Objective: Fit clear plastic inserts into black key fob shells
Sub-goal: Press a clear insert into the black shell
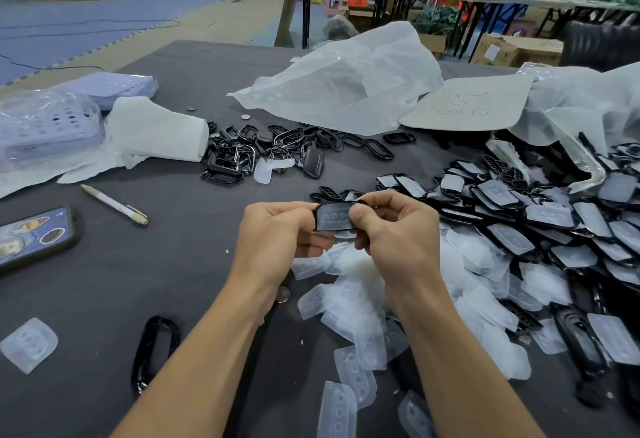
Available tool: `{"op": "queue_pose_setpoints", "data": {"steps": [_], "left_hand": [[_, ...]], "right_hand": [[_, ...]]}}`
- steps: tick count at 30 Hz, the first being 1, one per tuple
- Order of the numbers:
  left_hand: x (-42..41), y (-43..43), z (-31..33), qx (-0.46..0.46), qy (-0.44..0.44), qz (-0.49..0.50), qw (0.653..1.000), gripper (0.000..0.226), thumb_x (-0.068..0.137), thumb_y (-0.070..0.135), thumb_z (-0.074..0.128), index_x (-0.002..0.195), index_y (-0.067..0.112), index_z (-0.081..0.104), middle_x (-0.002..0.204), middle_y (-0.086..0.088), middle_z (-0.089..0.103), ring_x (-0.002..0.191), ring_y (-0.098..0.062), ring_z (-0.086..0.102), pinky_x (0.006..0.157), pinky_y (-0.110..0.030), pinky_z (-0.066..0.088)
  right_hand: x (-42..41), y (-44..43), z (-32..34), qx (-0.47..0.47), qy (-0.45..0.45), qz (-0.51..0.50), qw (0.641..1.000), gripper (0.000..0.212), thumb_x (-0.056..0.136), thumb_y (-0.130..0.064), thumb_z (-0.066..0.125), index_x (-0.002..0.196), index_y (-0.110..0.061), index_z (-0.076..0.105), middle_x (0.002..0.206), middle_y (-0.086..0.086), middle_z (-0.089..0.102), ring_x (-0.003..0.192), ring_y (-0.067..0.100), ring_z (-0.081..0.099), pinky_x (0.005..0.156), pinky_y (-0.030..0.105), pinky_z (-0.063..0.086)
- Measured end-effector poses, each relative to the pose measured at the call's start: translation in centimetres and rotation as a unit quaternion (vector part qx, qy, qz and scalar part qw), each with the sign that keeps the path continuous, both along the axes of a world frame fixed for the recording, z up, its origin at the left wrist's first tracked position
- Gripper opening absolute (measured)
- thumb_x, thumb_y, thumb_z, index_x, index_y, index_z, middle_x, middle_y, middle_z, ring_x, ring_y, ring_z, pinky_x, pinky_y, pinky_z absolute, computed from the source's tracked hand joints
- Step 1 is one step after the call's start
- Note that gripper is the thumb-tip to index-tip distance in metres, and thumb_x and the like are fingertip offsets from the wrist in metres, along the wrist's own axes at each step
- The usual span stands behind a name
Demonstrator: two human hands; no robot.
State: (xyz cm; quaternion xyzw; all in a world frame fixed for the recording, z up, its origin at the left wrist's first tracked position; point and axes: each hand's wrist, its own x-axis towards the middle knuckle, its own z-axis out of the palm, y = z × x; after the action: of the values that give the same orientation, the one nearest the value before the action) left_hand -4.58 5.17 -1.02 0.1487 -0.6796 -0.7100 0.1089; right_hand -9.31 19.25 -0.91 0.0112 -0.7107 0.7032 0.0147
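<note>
Both hands hold one black key fob shell [334, 217] above the table, a clear insert with three round dimples lying in its frame. My left hand [277, 240] grips the shell's left end. My right hand [394, 233] pinches the right end, its thumb pressing on the insert. Below the hands lies a heap of loose clear inserts [360, 302]. A pile of shells with inserts in them [540, 226] spreads to the right. Empty black shell frames [263, 150] lie in a cluster further back.
A phone [33, 236] and a pen [114, 203] lie at the left on the dark table [166, 264]. One black frame [156, 347] and a single insert [29, 344] sit near the front left. White plastic bags [346, 81], a cardboard sheet [467, 105] and lilac trays [45, 126] are behind.
</note>
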Motion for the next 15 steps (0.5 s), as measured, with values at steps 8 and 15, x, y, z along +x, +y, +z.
{"op": "queue_pose_setpoints", "data": {"steps": [8, 15], "left_hand": [[-0.4, 0.2, -0.2, 0.004, -0.005, 0.048, 0.999, 0.026, 0.087, -0.007, 0.07, 0.074, 0.012, 0.082, 0.061, -0.013, 0.071, 0.049, -0.019, 0.063, 0.05, -0.027, 0.054], [-0.3, 0.0, -0.1, 0.004, -0.008, 0.048, 0.999, 0.029, 0.082, -0.007, 0.069, 0.074, 0.016, 0.084, 0.061, -0.015, 0.072, 0.05, -0.02, 0.062, 0.051, -0.027, 0.054]], "right_hand": [[0.0, -0.1, -0.3, 0.02, 0.008, 0.015, 1.0, 0.014, 0.083, -0.004, 0.077, 0.075, -0.015, 0.073, 0.061, 0.004, 0.069, 0.047, 0.015, 0.058, 0.049, 0.025, 0.046], [0.9, 0.5, 0.7, 0.303, 0.208, 0.092, 0.925, 0.047, 0.073, -0.02, 0.085, 0.117, -0.033, 0.074, 0.112, -0.022, 0.069, 0.111, -0.001, 0.057, 0.095, 0.014, 0.045]]}}
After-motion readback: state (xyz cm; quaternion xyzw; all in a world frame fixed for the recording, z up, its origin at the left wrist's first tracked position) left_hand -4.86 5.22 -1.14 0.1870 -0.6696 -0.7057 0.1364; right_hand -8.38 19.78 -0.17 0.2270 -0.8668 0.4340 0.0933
